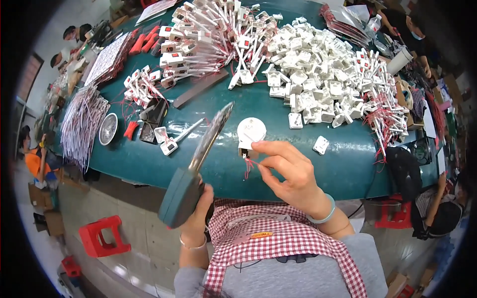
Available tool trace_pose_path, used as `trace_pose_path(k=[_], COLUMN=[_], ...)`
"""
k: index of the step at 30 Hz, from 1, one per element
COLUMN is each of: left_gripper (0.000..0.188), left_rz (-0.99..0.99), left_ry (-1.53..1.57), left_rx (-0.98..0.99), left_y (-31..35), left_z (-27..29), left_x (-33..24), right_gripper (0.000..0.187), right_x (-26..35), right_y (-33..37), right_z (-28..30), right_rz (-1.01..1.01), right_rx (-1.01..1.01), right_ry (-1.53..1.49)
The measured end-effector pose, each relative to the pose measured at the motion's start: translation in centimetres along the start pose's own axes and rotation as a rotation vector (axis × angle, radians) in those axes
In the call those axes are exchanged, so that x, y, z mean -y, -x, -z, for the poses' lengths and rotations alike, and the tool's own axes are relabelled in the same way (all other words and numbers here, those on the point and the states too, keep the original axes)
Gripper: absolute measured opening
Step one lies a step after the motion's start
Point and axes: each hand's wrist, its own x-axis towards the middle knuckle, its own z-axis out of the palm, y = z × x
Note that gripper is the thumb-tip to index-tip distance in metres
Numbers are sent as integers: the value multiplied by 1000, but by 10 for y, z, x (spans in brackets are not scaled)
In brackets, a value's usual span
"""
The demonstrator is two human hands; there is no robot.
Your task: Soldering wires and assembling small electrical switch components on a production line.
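silver-grey, a round bowl (116,128) is holding small, indistinct bits, left of a black open box (158,114). a person's left hand (199,209) is clasping a dark green tool (180,197), its shiny shaft pointing up and away; the right hand (292,175) is pinching red wire (248,170) by a small white part (243,147) overlapping the near edge of a white disc (252,128). white housings (315,84) are lying heaped across the green table (348,171); a red stool (92,241) is standing on the floor (149,223).

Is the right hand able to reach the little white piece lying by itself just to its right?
Probably yes: the right hand looks close to the white piece, and nothing shows between them. It seems busy at the red wires, though.
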Motion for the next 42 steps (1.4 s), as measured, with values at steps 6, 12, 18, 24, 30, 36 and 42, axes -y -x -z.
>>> trace_pose_path(k=[6,12,18,24,30,36,42], left_gripper=[31,24,25,24,22,21,19], left_rz=[198,16,-26,-12,-33,-33,-128], left_ry=[-279,-441,-483,-518,-482,-496,-578], left_rx=[-72,-66,79,103,128,130,179], left_y=[45,47,39,39,35,35,31], left_z=[39,37,30,30,27,24,21], left_x=[-20,-33,-49,-50,-45,-47,-52], right_gripper=[18,13,10,16,9,10,10], right_x=[0,9,17,24,23,24,23], right_y=[0,1,3,3,3,4,4], right_z=[0,2,5,6,3,3,2], right_rz=[59,50,16,4,21,24,22], right_rx=[-42,-3,9,35,20,15,16], right_ry=[149,304,413,444,461,462,457])
